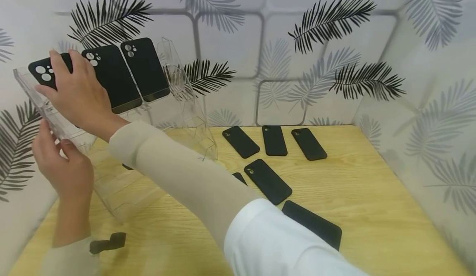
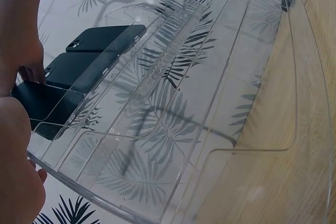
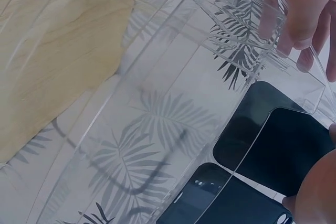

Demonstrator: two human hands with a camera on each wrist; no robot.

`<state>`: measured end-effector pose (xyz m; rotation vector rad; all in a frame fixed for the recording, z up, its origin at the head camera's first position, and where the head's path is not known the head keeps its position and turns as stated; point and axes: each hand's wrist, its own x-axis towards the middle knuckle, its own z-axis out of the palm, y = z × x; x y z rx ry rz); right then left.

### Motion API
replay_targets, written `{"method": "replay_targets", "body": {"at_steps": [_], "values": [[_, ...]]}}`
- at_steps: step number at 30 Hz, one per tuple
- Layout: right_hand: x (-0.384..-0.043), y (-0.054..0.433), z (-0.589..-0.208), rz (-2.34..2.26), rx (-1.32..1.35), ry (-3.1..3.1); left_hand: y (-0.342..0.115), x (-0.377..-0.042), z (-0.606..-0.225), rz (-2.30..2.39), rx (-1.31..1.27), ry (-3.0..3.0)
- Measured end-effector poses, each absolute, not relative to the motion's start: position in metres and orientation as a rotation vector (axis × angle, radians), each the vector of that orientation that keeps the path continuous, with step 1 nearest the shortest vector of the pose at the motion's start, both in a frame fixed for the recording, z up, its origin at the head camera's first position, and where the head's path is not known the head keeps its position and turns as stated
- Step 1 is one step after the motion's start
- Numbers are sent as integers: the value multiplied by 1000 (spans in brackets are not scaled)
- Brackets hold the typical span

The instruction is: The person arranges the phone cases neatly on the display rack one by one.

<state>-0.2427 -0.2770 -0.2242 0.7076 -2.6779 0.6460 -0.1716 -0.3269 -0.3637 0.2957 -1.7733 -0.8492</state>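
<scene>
A clear acrylic stepped display stand (image 1: 126,197) rises at the left of the table. Along its top tier lean three black phone cases with camera cutouts: one at the left end (image 1: 37,67), a middle one (image 1: 115,77) and a right one (image 1: 146,69). My right hand (image 1: 83,90) holds the left-end case by its upper part, thumb at one side and fingers over its face. In the right wrist view that case (image 3: 283,150) sits behind the tier's clear front lip. Lower down, my left hand (image 1: 68,168) grips the stand's left side edge, some fingers hidden behind it.
On the wooden table (image 1: 357,177) several more black phone cases lie flat, among them a near one (image 1: 316,224), a middle one (image 1: 267,181) and a back right one (image 1: 308,143). A leaf-patterned wall (image 1: 230,61) stands behind. My right sleeve partly covers a case.
</scene>
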Motion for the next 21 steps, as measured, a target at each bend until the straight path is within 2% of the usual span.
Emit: {"method": "replay_targets", "body": {"at_steps": [9, 21], "values": [[-242, -277, -222, 474, 704, -2648, -330, -167, -364, -831, 239, -1794], [-246, -278, -223, 277, 588, -2648, -317, -166, -355, -887, 306, -1757]]}}
